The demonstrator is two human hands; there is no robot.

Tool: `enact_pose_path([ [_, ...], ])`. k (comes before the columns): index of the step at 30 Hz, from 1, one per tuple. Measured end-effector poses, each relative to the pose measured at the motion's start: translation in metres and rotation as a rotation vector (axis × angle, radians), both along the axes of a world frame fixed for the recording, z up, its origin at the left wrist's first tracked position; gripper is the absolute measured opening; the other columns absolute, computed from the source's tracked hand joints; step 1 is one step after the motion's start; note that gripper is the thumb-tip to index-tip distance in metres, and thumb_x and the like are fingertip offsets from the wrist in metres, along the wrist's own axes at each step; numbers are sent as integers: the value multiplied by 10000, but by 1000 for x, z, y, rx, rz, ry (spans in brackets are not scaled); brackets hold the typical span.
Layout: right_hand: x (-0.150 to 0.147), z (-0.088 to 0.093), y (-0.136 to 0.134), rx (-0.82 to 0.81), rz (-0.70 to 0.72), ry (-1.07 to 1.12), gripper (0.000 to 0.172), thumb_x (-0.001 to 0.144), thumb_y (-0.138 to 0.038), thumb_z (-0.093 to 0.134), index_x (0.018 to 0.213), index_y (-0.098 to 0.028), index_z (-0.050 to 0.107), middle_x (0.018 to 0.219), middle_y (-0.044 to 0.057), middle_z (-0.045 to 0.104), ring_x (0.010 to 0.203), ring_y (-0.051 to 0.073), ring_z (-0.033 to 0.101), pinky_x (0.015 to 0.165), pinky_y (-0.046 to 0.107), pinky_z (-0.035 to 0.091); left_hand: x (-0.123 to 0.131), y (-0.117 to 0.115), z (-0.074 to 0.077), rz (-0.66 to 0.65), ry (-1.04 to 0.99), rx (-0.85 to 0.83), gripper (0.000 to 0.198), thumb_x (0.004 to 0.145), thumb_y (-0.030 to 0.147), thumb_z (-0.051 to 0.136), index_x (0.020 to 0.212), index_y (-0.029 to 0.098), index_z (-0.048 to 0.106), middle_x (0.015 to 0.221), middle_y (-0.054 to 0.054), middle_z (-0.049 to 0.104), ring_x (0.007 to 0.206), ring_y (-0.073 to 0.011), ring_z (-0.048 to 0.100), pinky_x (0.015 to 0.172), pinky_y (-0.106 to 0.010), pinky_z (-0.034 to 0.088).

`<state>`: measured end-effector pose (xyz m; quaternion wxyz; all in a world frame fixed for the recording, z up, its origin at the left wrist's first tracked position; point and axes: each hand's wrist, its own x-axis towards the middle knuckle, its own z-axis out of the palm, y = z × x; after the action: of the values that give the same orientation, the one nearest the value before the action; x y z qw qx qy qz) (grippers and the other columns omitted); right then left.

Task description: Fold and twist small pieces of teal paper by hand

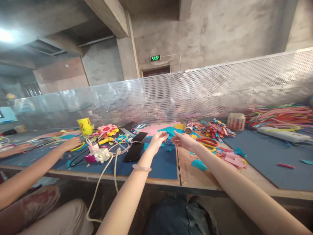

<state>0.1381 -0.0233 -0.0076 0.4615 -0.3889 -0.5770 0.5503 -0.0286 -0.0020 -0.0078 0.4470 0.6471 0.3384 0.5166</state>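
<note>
Over the middle of the table, my left hand and my right hand face each other. Between their fingertips is a small piece of blue paper, and the fingers of both hands look pinched on it. My left wrist wears a pale bangle. Below the hands, a small blue paper cutout lies on the dark blue mat. More blue paper lies just behind the fingers, so the held piece's exact outline is hard to tell.
Two phones, a power strip with cables and a yellow cup stand left. Scissors, paper scraps, a dark can and a jar are right. A co-worker's arms reach in.
</note>
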Motion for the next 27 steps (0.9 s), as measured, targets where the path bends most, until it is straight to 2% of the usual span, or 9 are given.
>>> enact_pose_path([
  [3, 5, -3, 0, -126, 270, 47, 379, 783, -520, 451, 743, -162, 569, 760, 54, 623, 670, 125, 574, 609, 256, 440, 1, -1, -1, -74, -21, 40, 256, 637, 317, 661, 814, 148, 583, 820, -27, 598, 748, -119, 542, 670, -237, 405],
  [6, 7, -3, -1, -174, 362, 147, 256, 764, -419, 543, 722, -166, 555, 720, 17, 598, 631, 98, 552, 609, 236, 430, 1, -2, 0, -121, -11, 63, 237, 643, 291, 659, 817, 149, 583, 818, -25, 596, 746, -115, 543, 657, -228, 407],
  [9, 7, -4, -2, -168, 346, 194, 211, 732, -364, 602, 719, -159, 551, 704, 8, 582, 601, 91, 538, 579, 229, 423, 2, -3, 0, -142, -7, 56, 281, 656, 277, 652, 899, 154, 582, 872, -46, 600, 780, -126, 553, 645, -225, 417],
  [12, 4, -4, -2, -104, 246, 195, 228, 732, -377, 599, 734, -154, 554, 711, 19, 583, 600, 98, 542, 559, 233, 418, 2, -2, -1, -129, -45, -15, 325, 682, 279, 634, 974, 160, 558, 922, -71, 598, 809, -145, 572, 626, -230, 431],
  [15, 0, -4, -1, -41, 123, 179, 230, 735, -385, 592, 720, -158, 553, 727, 22, 592, 603, 102, 547, 554, 236, 412, 3, -1, -3, -118, -70, -77, 261, 730, 334, 581, 915, 152, 555, 927, -81, 604, 810, -155, 590, 606, -231, 435],
  [18, -2, -3, -1, -19, 58, 181, 227, 725, -377, 605, 702, -157, 557, 743, 20, 593, 609, 95, 548, 547, 223, 404, 4, 0, -3, -114, -88, -95, 305, 749, 428, 535, 862, 145, 554, 868, -81, 616, 799, -162, 597, 585, -229, 433],
  [22, -3, 0, -4, 0, 54, 160, 240, 734, -380, 591, 691, -148, 552, 733, 36, 583, 613, 99, 539, 538, 216, 402, 4, -3, 0, -109, -80, -63, 337, 723, 453, 559, 868, 148, 562, 840, -69, 623, 815, -165, 595, 581, -220, 428],
  [27, -4, -1, -5, -13, 171, 174, 267, 739, -406, 575, 676, -152, 528, 659, 20, 554, 583, 103, 524, 574, 245, 417, 3, -5, 1, -102, -44, -5, 318, 704, 387, 598, 929, 163, 577, 898, -67, 622, 826, -163, 597, 583, -213, 428],
])
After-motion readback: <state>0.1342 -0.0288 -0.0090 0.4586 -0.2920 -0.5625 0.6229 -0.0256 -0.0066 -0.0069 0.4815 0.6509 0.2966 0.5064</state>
